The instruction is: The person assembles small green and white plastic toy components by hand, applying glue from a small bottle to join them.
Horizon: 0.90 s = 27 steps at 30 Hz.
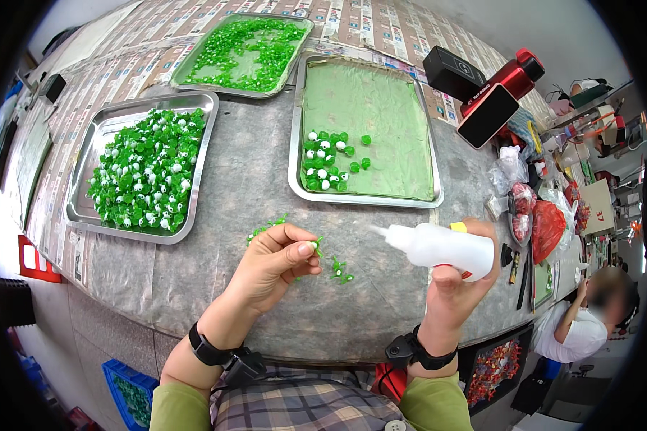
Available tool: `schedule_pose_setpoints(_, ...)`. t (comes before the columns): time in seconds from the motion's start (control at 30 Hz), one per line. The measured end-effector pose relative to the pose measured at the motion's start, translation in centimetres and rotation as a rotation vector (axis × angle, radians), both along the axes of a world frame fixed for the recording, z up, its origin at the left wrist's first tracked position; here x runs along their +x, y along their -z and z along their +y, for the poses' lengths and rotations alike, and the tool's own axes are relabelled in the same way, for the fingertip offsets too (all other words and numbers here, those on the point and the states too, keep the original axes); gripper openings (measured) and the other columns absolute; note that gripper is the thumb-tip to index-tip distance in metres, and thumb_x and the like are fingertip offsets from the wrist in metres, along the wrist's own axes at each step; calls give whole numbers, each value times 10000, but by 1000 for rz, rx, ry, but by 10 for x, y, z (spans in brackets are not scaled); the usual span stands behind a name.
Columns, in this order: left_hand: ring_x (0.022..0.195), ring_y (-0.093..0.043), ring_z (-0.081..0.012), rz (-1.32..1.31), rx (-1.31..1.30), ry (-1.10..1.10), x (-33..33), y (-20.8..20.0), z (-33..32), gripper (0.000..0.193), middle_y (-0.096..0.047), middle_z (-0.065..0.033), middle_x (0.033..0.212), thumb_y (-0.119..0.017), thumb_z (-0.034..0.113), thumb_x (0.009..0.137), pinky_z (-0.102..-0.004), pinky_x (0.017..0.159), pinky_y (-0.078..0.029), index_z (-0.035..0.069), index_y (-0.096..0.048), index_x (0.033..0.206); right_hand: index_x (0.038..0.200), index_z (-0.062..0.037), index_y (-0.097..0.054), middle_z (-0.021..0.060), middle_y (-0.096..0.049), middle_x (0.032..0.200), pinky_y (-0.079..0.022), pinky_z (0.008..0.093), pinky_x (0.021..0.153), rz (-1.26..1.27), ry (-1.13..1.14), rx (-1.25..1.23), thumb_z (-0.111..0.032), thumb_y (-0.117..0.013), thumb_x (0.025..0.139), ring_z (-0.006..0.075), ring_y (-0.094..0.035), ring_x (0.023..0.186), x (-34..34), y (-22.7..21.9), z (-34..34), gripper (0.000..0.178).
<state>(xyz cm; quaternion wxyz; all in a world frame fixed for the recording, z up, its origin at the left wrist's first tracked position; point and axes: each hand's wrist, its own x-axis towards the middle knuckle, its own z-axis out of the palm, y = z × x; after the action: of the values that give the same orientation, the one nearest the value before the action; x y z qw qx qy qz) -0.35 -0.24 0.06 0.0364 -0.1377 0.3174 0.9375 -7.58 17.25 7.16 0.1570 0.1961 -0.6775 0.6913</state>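
White plastic makes up the squeeze bottle point(449, 250), which the right hand point(459, 279) grips with its thumb beneath and its fingers curled around the far side and base. Its long axis runs nearly level from right to left, tilted slightly so that the narrow nozzle point(387, 233) sits a little farther from the body than the base. The left hand point(284, 255) pinches a small green piece point(318, 247) between thumb and fingertip. That piece lies to the left of the nozzle tip and slightly nearer the body, with a clear gap between them; the tip points toward the left hand's side without touching anything.

Loose green pieces point(341, 270) lie on the grey-covered counter point(237, 172) just beside the left hand, on its right, so the left hand is nearer to them than the right. More green bits point(263, 228) lie just beyond the left hand.

As for markings, the bottle shows a red printed patch mostly covered by the thumb, too little to read. A black box point(449, 70) carries a round pale emblem, a red flask point(514, 80) has small pale lettering, and a pale board point(598, 208) at far right bears red figures.
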Motion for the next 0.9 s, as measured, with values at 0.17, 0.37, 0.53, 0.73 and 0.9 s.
schedule_pose_setpoints(0.17,650,-558,-114,0,32,-4,0,1,-1,80,-556,-43,715,-556,82,765,-236,610,-491,30,-543,825,766,-42,-483,21,-501,614,-312,229,508,206,-120,194,-371,-750,538,117,-430,507,-2,11,0,481)
schedule_pose_setpoints(0.37,645,-559,-114,12,47,-2,-1,3,-1,85,-560,-47,715,-553,79,766,-235,614,-492,26,-545,832,766,-40,-483,44,-497,580,-316,244,434,250,-117,279,-335,-758,538,137,-431,460,-1,14,-3,463)
schedule_pose_setpoints(0.53,643,-561,-115,15,54,-7,-1,2,-1,86,-563,-49,717,-552,77,767,-233,609,-494,24,-545,835,764,-36,-480,53,-499,585,-325,240,429,248,-141,308,-313,-755,550,143,-435,463,-2,12,-2,445)
schedule_pose_setpoints(0.73,635,-560,-116,-13,32,-12,0,1,-1,86,-563,-46,705,-556,89,767,-231,602,-490,28,-545,826,765,-31,-479,54,-497,597,-328,239,426,254,-153,340,-301,-747,567,144,-437,476,-1,14,-6,429)
schedule_pose_setpoints(0.9,624,-558,-119,10,48,1,0,3,-1,93,-566,-48,701,-569,117,762,-230,588,-482,36,-542,799,769,-32,-481,55,-496,623,-333,237,434,188,-123,241,-308,-738,579,145,-448,511,0,14,-2,422)
